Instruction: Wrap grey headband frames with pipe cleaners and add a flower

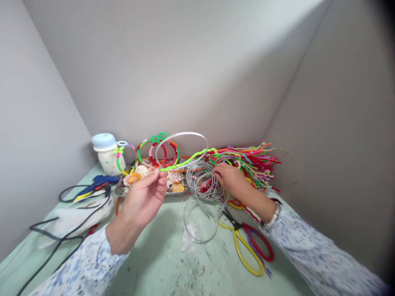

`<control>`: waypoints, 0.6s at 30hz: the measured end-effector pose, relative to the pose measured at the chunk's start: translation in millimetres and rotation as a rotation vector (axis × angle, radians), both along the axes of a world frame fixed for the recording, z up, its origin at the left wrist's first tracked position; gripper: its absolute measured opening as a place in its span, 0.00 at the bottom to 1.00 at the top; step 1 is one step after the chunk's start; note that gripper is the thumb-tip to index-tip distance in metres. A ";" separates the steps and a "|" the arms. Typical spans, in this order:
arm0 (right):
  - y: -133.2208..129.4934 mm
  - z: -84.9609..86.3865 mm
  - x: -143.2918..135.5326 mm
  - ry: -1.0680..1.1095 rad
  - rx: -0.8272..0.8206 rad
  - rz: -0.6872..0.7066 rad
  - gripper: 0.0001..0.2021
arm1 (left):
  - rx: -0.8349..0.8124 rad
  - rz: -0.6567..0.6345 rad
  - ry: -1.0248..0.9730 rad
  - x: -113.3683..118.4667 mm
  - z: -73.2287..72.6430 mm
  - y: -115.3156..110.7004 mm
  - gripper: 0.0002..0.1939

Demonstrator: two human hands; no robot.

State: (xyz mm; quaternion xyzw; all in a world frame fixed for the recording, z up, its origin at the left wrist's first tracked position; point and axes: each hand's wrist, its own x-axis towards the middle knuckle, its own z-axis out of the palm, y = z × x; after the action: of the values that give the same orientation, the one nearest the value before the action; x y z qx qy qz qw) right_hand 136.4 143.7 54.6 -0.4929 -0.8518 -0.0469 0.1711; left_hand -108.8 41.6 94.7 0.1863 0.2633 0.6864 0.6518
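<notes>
My left hand [145, 198] pinches a lime-green pipe cleaner [195, 156] against a thin whitish hoop [185, 133] between thumb and fingers. The pipe cleaner stretches to the right from my fingertips, its far part loose and slightly wavy. My right hand [232, 179] is closed, fingertips pressed together at the right side of a coil of grey wire [197, 181]. What those fingers hold, if anything, I cannot make out. Behind my right hand lies a big bundle of coloured pipe cleaners [256, 158].
A metal tray [182, 192] holds shells, with finished wrapped rings [140, 154] behind. Red-and-yellow scissors [247, 242] lie at right front. At left are a white jar [108, 158] with a blue lid, a blue glue gun [100, 181], its black cord [58, 242] and a plastic bag [82, 216].
</notes>
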 end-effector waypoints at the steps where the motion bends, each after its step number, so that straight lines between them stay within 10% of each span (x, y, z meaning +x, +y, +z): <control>1: 10.1 5.1 -6.9 0.002 0.025 -0.002 0.11 | -0.008 0.000 0.002 -0.2 0.4 -0.2 0.12; 8: 63.6 24.9 -32.4 0.021 0.134 0.058 0.11 | -0.045 -0.009 0.008 0.0 -5.0 0.7 0.10; 18: -28.0 -20.4 -14.9 0.211 0.026 0.339 0.12 | -0.119 -0.100 0.009 21.1 -19.4 -9.6 0.09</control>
State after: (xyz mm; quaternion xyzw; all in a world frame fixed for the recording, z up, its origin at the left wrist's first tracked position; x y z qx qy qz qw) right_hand 121.5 115.7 34.1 -0.3426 -0.8991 0.0235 0.2714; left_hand -87.7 32.1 75.4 0.1632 0.2968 0.6354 0.6939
